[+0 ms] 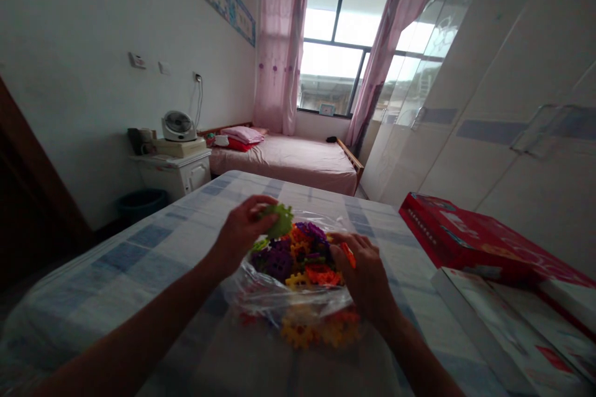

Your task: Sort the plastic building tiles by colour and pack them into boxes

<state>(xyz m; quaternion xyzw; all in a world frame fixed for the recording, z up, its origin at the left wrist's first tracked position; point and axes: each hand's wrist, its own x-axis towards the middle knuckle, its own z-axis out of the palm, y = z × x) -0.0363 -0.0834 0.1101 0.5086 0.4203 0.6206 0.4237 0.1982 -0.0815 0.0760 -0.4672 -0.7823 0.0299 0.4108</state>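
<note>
My left hand [246, 226] is closed on a green toy gear [278, 221], lifted above the left rim of a clear plastic bag [251, 298]. The bag lies open, full of toothed plastic gears in purple, yellow, orange and green. A purple gear [278, 263] and an orange-red gear [322, 275] show on top of the pile. At the bag's right side, my right hand [363, 263] has its fingers bent around a small orange gear [347, 255]; part of that piece is hidden by the fingers.
A checked cloth [177, 267] covers the surface under the bag. On the right lie a red box [465, 236] and a white box [493, 316]. Beyond stand a pink-covered bed [298, 158], a white cabinet [174, 177] with a fan [179, 126], and a wardrobe [488, 105].
</note>
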